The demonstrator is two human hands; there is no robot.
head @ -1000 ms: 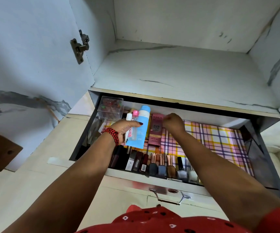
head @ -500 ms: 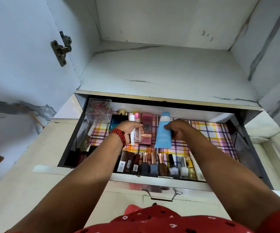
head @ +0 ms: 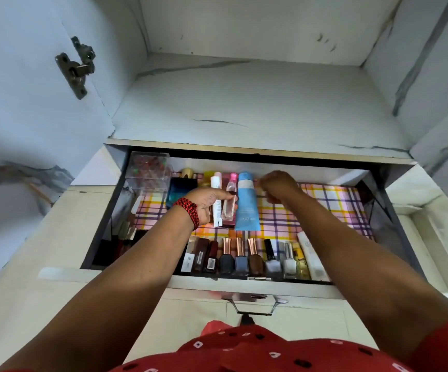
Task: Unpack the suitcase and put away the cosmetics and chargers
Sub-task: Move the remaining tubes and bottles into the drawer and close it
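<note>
Two hands inside open drawer [head: 384, 224], left hand [head: 206, 205] gripping white tube [head: 218, 210] and pink-capped bottle [head: 229, 208], right hand [head: 279, 186] clenched, empty, just beside blue tube [head: 247, 210] lying on checked liner [head: 324, 205].

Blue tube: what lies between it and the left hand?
In the head view, a white tube and a pink-capped clear bottle lie side by side between the left hand and the blue tube; the hand's thumb rests across both.

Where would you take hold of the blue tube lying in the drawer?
Across its middle, from above and the right. The blue tube lies flat, cap toward the back, with bare liner on its right; the left hand and its bottles crowd the other side.
</note>
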